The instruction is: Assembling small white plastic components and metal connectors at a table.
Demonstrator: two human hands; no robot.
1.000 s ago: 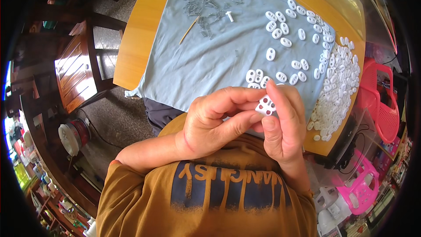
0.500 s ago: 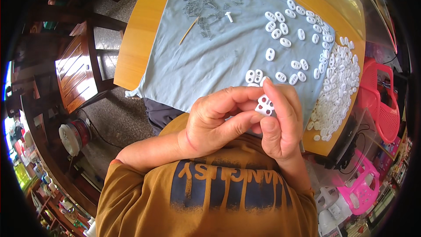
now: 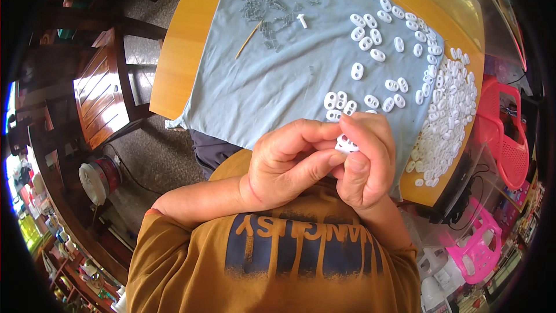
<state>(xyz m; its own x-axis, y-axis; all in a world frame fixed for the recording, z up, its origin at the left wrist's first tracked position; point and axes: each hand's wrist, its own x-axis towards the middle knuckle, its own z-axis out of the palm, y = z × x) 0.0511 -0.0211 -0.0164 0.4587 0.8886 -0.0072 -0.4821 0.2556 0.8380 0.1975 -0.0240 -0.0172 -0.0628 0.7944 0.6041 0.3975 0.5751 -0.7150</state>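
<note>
A small white plastic cord lock (image 3: 346, 144) with holes is pinched between the fingertips of both hands, just past the near edge of the blue cloth. My left hand (image 3: 286, 165) closes thumb and forefinger on its left side. From the right, my right hand (image 3: 368, 165) grips it with curled fingers and thumb, which hide part of it. Beyond the fingertips a small group of oval two-holed white pieces (image 3: 330, 100) lies on the cloth. More such white pieces (image 3: 377, 55) are scattered farther right.
A blue cloth (image 3: 249, 93) covers much of the yellow wooden table (image 3: 179, 52). Small metal springs (image 3: 266, 0) lie at its far left, near a thin wooden stick (image 3: 248, 40) and a white T-shaped piece (image 3: 302, 21). A dense heap of white pieces (image 3: 446, 110) fills the right side.
My right hand has shifted slightly left and closed in on the cord lock, which has tilted and shows less of its holed face. More of the small group beyond the fingers is visible.
</note>
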